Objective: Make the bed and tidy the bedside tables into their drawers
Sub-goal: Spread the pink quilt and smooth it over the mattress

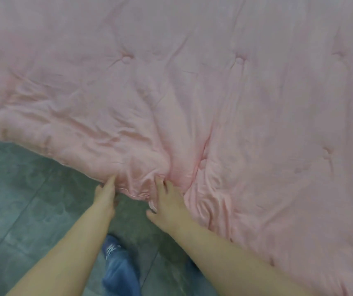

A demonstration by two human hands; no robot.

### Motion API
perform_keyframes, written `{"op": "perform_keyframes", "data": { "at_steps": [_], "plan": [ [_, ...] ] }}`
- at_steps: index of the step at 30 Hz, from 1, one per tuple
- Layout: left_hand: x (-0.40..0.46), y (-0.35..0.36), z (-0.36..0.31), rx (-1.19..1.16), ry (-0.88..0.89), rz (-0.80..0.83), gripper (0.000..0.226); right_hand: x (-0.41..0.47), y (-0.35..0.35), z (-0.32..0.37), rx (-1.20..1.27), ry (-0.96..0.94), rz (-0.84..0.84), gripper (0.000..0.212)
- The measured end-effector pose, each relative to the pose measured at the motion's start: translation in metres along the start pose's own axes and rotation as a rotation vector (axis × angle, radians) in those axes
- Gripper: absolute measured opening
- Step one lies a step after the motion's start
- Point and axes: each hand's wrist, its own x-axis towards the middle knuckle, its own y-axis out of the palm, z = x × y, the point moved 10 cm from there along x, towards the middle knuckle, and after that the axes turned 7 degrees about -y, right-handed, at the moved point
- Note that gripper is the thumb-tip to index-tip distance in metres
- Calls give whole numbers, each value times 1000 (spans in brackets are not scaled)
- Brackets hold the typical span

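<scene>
1. Nearest the camera, two bare forearms reach forward over a jeans-clad leg (117, 272) and a grey tiled floor (21, 210).
2. The left hand (105, 193) meets the near edge of the pink tufted comforter (214, 92) with a finger pushed up into the fabric; whether the other fingers curl under the hem I cannot tell.
3. The right hand (168, 205) lies on the same edge, just beside the left, fingers spread and digging into a bunched fold, thumb held clear of the cloth.
4. The comforter covers the bed up to the far edge of view, smooth there and rumpled at the near edge (creases fan out from both hands).
5. This looks like the bed-making step: straightening the comforter.
6. The next move probably calls for a firm hold on the hem and an even pull toward the near edge to flatten the creases.
</scene>
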Motion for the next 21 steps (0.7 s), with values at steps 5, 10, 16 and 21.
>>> {"op": "perform_keyframes", "data": {
  "at_steps": [5, 10, 16, 21],
  "plan": [
    [49, -22, -43, -185, -69, -29, 95, 41, 6, 5, -141, 326, -94, 127],
    [58, -38, -90, -140, 92, -10, 71, 83, 14, 0, -131, 331, -54, 66],
    [8, -127, -163, -225, 506, -176, 42, 106, 34, 99, 153, 121, -25, 44],
    [66, -140, -110, -44, -64, -13, 22, 85, 71, 100, 0, 90, 372, 25]
  ]
}}
